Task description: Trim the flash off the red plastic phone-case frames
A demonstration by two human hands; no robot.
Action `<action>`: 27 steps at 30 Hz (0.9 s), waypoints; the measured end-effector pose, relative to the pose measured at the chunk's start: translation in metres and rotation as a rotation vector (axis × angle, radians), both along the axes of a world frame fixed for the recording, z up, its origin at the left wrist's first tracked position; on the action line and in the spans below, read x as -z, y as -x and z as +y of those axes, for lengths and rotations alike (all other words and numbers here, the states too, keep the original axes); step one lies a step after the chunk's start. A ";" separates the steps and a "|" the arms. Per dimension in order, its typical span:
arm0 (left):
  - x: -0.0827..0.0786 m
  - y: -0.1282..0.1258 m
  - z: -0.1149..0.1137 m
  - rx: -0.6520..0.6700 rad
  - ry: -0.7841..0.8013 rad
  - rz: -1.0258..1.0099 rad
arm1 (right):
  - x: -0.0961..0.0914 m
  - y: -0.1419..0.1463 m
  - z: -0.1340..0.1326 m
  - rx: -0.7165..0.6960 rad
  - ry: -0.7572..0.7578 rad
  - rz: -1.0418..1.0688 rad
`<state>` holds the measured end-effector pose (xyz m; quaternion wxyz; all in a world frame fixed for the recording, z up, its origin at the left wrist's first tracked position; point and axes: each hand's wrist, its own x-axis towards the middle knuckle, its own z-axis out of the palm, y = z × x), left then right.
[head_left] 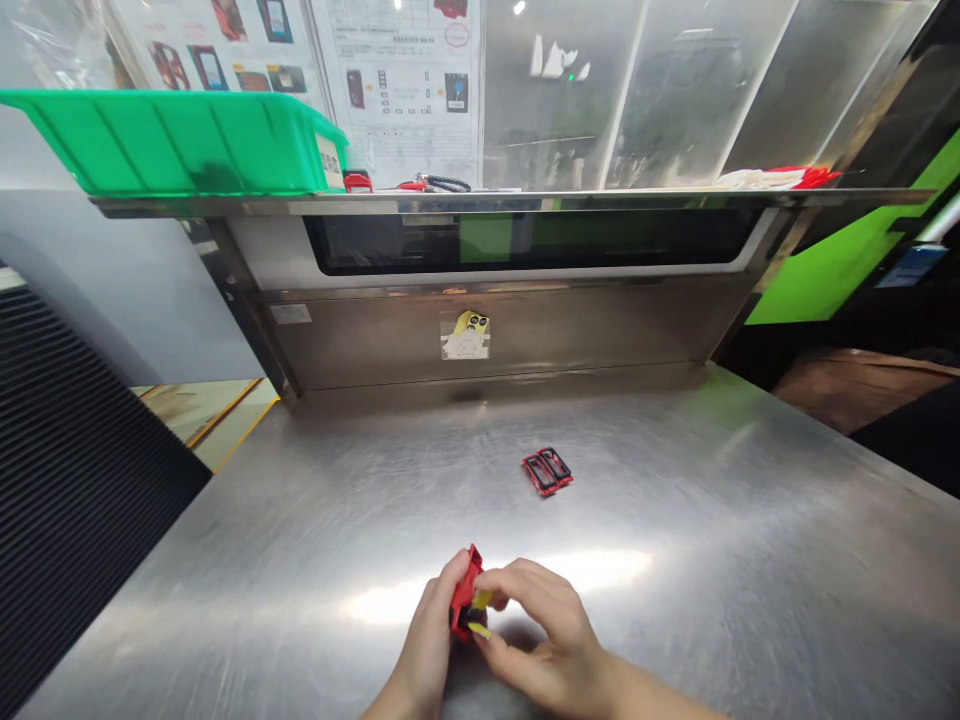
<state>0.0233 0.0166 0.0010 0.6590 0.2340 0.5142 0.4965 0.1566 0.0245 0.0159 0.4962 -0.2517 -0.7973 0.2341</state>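
Red part (465,598) in left hand (421,655); sheets (405,80) illegible

Down at the near edge of the steel table (675,560): gripping a red part (465,592) upright in the left hand (424,645), pinching a small yellow piece (482,600) against it with the right hand (547,645). Farther out, lying flat and well apart, a pair of red frames (547,471) side by side. Up on the shelf (600,198), a green bin (180,140).

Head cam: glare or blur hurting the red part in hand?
Head view: glare band on the steel table just behind the hands; red part between left hand and right hand reads clearly; soft shadow under them; table edges look smeared.
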 end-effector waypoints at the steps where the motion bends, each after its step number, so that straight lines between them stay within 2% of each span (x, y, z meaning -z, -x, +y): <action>1: 0.000 0.000 0.000 -0.012 0.003 -0.004 | 0.000 0.000 0.000 -0.006 -0.028 -0.008; 11: 0.007 -0.001 -0.001 -0.080 0.047 -0.047 | -0.001 0.001 -0.002 -0.003 -0.115 -0.028; 18: 0.002 0.000 -0.002 -0.086 0.073 -0.039 | -0.004 0.002 -0.006 0.039 -0.107 -0.027; 22: -0.008 -0.001 -0.002 -0.003 0.025 -0.077 | -0.002 0.002 -0.008 0.078 0.045 0.062; 27: -0.016 -0.002 -0.003 -0.011 -0.032 -0.103 | 0.009 0.000 -0.002 0.157 0.331 0.325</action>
